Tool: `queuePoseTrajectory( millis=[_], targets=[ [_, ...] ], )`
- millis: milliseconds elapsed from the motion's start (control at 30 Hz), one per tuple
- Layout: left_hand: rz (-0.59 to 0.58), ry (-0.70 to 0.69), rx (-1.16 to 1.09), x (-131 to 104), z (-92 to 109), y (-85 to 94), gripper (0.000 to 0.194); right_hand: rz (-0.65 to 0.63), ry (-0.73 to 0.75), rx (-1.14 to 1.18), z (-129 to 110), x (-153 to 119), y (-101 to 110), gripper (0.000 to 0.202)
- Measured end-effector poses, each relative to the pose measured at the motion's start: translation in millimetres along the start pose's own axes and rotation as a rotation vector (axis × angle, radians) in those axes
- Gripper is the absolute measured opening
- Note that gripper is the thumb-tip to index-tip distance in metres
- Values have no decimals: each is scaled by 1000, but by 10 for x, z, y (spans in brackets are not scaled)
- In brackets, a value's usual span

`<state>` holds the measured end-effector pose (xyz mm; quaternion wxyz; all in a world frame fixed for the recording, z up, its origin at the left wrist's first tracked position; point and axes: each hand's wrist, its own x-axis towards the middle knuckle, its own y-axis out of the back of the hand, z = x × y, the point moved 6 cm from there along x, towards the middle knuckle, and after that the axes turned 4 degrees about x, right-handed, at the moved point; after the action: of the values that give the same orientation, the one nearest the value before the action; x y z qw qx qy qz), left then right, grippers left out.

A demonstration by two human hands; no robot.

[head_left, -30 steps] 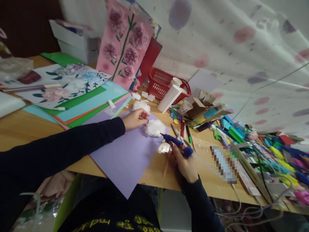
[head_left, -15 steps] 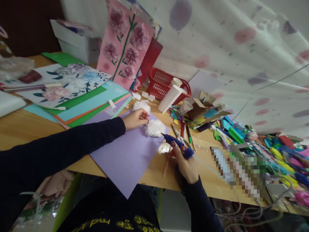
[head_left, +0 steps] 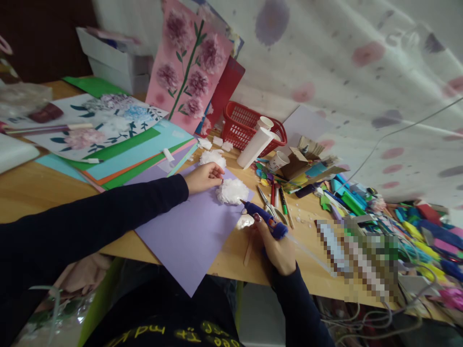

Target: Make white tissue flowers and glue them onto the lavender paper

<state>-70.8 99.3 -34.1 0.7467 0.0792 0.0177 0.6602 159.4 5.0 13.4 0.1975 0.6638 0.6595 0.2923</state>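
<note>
My right hand is wrapped round a blue hot glue gun, with a clear glue stick trailing from its back end. The gun's nozzle is at the lower right edge of a fluffy white paper flower. On that flower's left side, my left hand has its fingertips pinched together at the petals. The flower lies on a sheet of purple paper, whose near corner juts past the table edge. Behind my left hand sits a second white flower, partly hidden.
Scissors, pens and a wooden stick lie right of the paper. A red basket, white roll and paper cup stand behind. Coloured sheets are stacked left; craft scraps crowd the right.
The glue gun in my right hand has shifted slightly left, its nozzle closer in against the white flower. My left hand has stayed in place.
</note>
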Motion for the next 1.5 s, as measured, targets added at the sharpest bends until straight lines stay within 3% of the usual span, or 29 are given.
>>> queuePoseTrajectory(
  millis=[467, 700, 900, 1267, 1500],
  targets=[
    [-1, -21, -9, 13, -22, 9, 24, -6, 6, 89, -9, -13, -22, 38],
    [-12, -6, -2, 14, -14, -1, 24, -26, 70, -40, -38, -42, -7, 41],
    [-7, 2, 2, -1, 8, -2, 23, -9, 60, 13, -58, -50, -21, 39],
    [-9, -24, 7, 8, -4, 1, 22, -46, 197, -130, -88, -55, -51, 42],
    [-16, -16, 6, 9, -1, -7, 23, 3, 237, -178, -90, -49, -67, 46]
  ],
)
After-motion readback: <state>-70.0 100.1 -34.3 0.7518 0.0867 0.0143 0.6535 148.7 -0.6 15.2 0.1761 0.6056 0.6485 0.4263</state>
